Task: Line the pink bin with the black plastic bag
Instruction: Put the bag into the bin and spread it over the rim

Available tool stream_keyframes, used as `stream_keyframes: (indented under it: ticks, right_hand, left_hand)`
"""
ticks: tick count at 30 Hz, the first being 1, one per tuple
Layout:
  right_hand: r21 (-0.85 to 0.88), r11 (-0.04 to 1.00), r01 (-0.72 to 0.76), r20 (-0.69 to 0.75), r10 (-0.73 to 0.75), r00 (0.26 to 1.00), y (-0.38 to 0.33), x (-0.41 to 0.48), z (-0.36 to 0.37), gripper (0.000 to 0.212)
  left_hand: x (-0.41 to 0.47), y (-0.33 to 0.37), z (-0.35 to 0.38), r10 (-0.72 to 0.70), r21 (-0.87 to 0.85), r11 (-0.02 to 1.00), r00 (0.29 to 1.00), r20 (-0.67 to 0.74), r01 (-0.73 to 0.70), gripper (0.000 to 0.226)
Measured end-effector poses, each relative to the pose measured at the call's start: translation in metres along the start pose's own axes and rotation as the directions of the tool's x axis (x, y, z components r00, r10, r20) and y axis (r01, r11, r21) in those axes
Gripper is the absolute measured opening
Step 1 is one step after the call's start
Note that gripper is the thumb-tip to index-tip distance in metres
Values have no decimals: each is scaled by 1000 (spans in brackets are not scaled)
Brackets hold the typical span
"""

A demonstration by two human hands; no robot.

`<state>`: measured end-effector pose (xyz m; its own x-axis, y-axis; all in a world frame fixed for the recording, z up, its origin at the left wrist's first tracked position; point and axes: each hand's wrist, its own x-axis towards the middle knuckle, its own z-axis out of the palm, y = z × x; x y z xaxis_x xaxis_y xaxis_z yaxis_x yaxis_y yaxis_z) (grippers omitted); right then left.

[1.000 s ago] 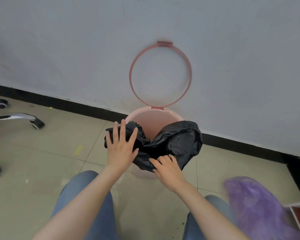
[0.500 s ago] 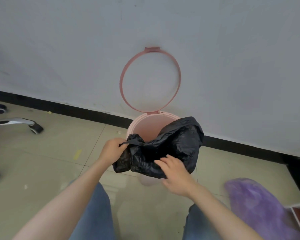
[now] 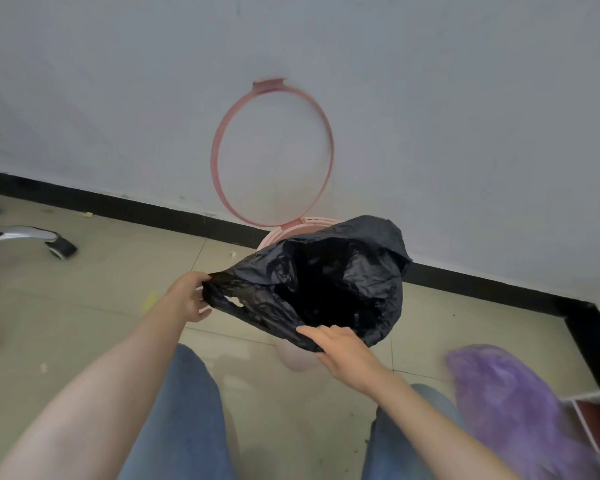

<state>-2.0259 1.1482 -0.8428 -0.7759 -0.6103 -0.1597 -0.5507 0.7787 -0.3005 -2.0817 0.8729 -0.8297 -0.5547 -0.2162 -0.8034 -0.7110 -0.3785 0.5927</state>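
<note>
The bin (image 3: 297, 358) stands on the floor against the wall (image 3: 430, 98), and everything else is placed from it. Its ring (image 3: 272, 152) is hinged up behind it, leaning on the wall. The plastic bag (image 3: 326, 285) is spread over the bin's mouth, hiding most of the rim (only the back edge and the lower front of the bin show). The left hand (image 3: 187, 296) grips the bag's edge to the bin's left; the right hand (image 3: 340, 344) grips the near edge, in front of the bin. Far left of the bin lies a chair base (image 3: 28, 237). To its right, nearer the person, sits a second bag (image 3: 510, 407).
</note>
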Motion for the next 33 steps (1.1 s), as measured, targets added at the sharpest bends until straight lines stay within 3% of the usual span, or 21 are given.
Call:
stream_keyframes:
  ticks: [2,3,4,5,7,8,9,11,12,14,17,21,22,24,25,27,28,29,30,32,33]
  right_hand:
    - [18,1000,-10,-23,11,1000,0,-1,-2,53]
    - [-27,1000,7,-57,-9,998,-1,-2,-1,54]
    - [-101,995,25,-103,-35,994,0,-2,3,57]
    - [-178,984,14,-156,-42,987,-1,-3,9,64]
    - [-232,972,-41,-244,-17,970,-6,-3,17,73]
    - [-227,972,-54,-266,-9,964,-9,-2,20,72]
    - [-224,972,-70,-292,2,957,-11,0,22,70]
    - [-229,968,-97,-322,19,947,-14,0,26,64]
    - [-232,968,-99,-341,15,940,-15,0,27,61]
    - [-207,975,-82,-372,-1,928,-15,-2,30,57]
    - [-189,981,-42,-409,-40,912,-16,-7,38,49]
    - [-176,984,-14,-439,-66,896,-17,-19,49,49]
    - [-197,980,-1,-428,-85,900,-17,-22,49,52]
    - [-248,969,7,-420,-114,900,-14,-23,39,47]
    - [-248,969,-17,-428,-93,899,-11,-21,29,43]
    - [-197,974,-116,-454,14,891,-1,-12,5,46]
    - [-161,972,-173,-459,82,885,3,-6,-8,46]
    - [-129,962,-242,-453,159,877,9,0,-21,43]
    - [-115,937,-329,-410,257,875,15,7,-33,40]
    - [-81,859,-506,-268,471,841,33,20,-52,47]
    - [-18,811,-584,-180,572,800,44,24,-60,56]
  left_hand:
    - [-8,-10,8,110,-46,992,990,-93,-114,9]
    - [-13,-17,14,255,5,966,947,-197,-259,17]
    - [-22,-27,21,447,174,894,845,-294,-413,29]
    - [-36,-41,27,648,389,753,698,-304,-530,37]
    - [-60,-74,39,905,708,360,411,-108,-607,38]
    - [-63,-88,44,932,777,229,361,-2,-586,38]
    - [-62,-98,50,912,789,205,406,61,-579,40]
    - [-52,-109,59,755,695,409,647,106,-592,53]
    - [-47,-110,64,684,597,523,718,131,-608,60]
    - [-41,-108,72,644,440,628,746,171,-642,69]
    - [-41,-97,81,621,333,713,776,109,-617,77]
    - [-41,-84,70,511,279,805,851,123,-524,61]
    - [-45,-83,63,506,355,775,850,146,-522,50]
    - [-57,-80,46,585,573,615,801,129,-542,23]
    - [-62,-79,38,662,679,509,744,84,-529,24]
    - [-72,-72,29,829,802,305,558,43,-514,27]
    - [-72,-69,29,881,818,218,468,71,-533,30]
    - [-71,-65,32,898,824,145,422,123,-548,34]
    - [-67,-62,38,878,837,98,443,182,-538,41]
    - [-54,-58,52,760,878,87,601,247,-471,56]
    - [-46,-57,58,691,882,130,680,246,-452,61]
